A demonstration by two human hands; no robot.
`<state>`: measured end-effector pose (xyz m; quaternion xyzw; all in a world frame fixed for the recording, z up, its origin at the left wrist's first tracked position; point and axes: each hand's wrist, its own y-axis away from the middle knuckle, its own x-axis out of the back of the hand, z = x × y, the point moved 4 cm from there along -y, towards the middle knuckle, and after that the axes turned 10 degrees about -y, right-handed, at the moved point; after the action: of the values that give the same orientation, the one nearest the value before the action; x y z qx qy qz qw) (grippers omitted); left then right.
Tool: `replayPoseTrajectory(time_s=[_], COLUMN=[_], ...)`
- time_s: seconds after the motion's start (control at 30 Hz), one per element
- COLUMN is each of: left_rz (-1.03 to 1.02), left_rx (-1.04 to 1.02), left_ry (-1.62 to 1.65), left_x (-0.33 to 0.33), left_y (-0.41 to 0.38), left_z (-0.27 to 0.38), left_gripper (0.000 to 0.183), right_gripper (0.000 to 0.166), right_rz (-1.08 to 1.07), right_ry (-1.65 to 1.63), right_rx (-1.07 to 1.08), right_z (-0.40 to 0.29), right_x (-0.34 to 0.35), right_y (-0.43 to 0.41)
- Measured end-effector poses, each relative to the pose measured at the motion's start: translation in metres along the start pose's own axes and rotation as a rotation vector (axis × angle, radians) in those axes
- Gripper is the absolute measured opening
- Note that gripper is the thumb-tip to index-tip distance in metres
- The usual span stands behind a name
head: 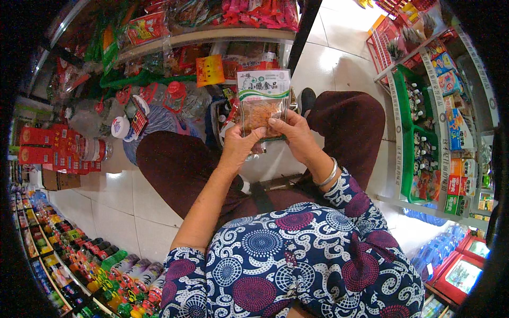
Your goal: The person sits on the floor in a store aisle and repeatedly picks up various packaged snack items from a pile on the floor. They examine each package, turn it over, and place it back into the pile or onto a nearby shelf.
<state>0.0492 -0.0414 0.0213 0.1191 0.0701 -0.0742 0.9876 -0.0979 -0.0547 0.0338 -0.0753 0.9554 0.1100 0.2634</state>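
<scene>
A clear plastic snack packet [264,95] with a white, green-striped printed top is held upright between both my hands. Brownish-orange food shows through its lower half. My left hand [241,143] pinches the lower left part, its thumb across the front. On the lower right, my right hand [296,129] grips the same packet with its thumb on the front; a silver bangle [329,173] circles that wrist. The fingers behind the packet are hidden. Part of another small clear packet [258,148] shows just below my thumbs.
Shelves of packaged snacks [260,14] rise ahead, with large plastic bottles [191,99] and red boxes [35,145] at left. Rows of drink bottles [119,274] stand behind on the left. On the right, a rack holds green baskets [407,175]. My spread knees flank the packet.
</scene>
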Motion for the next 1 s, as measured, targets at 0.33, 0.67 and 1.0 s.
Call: replayPoseTrajectory(time_s=[0.33, 0.67, 1.0], left_rz=[0.516, 0.434, 0.026], left_rx=[-0.892, -0.857, -0.308], left_ry=[-0.722, -0.732, -0.467], left_x=[0.003, 0.006, 0.007], left_y=[0.032, 0.027, 0.015], left_z=[0.062, 0.052, 0.038], left_gripper=[0.037, 0.033, 0.027], right_gripper=[0.059, 0.058, 0.022], right_rz=[-0.326, -0.361, -0.065], right_ry=[0.030, 0.166, 0.379], right_rx=[0.198, 0.254, 0.052], right_z=[-0.029, -0.024, -0.005], right_x=[-0.007, -0.002, 0.012], right_y=[0.000, 0.003, 0.010])
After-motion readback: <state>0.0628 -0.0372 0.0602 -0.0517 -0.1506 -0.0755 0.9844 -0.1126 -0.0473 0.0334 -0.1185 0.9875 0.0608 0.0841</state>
